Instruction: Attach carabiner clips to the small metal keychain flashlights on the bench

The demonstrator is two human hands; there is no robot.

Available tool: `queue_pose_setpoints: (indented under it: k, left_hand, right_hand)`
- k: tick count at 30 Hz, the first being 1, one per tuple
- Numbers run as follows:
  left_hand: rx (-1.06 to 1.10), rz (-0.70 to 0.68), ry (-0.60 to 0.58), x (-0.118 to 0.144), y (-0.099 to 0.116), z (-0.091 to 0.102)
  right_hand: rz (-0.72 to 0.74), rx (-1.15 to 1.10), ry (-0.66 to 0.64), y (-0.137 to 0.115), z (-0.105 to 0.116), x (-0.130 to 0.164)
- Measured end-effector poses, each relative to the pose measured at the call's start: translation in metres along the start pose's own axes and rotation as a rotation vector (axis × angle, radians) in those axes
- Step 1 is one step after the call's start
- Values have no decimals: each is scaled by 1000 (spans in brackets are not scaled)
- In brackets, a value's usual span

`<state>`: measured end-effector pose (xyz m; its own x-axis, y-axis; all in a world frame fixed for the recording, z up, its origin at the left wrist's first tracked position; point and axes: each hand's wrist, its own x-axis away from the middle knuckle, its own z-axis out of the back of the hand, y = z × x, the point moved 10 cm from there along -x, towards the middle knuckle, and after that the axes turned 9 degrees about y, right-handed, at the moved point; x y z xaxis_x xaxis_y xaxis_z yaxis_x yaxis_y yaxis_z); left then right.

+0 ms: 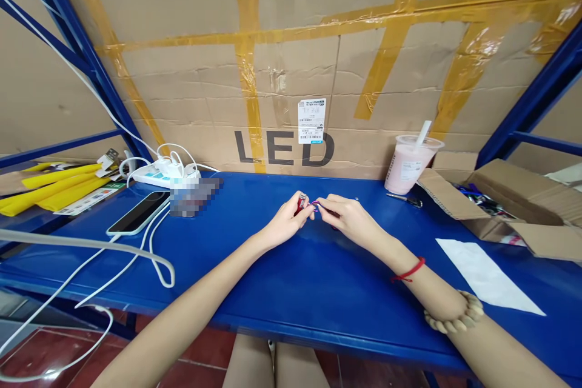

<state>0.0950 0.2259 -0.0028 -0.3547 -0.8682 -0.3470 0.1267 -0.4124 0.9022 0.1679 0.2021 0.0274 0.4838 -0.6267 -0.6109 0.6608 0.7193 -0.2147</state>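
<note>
My knees show nearest, under the near edge of the blue table point(282, 291). Over its middle, my left hand point(284, 224) pinches a small red piece point(302, 202) between thumb and fingertips, closed tight on it. My right hand point(348, 218) meets it from the right, fingers closed on a thin purple loop point(315, 205) lying between the two hands, roughly left to right. Both hands touch at the fingertips, neither nearer. A pink drink cup point(409, 163) stands far right, a phone point(136, 213) to the left.
</note>
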Motion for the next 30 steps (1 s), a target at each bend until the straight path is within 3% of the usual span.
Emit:
queue_pose_setpoints:
  k: [12, 18, 23, 30]
  left_hand:
    - [94, 36, 90, -3, -1, 8]
    - [60, 64, 146, -5, -10, 13]
    - [38, 102, 218, -5, -14, 21]
    - [90, 142, 263, -5, -18, 29]
  right_hand:
    - [-18, 3, 89, 0, 9, -1]
    - [-105, 87, 84, 18, 7, -1]
    - [-210, 195, 29, 41, 5, 2]
    - [-307, 315, -161, 67, -8, 13]
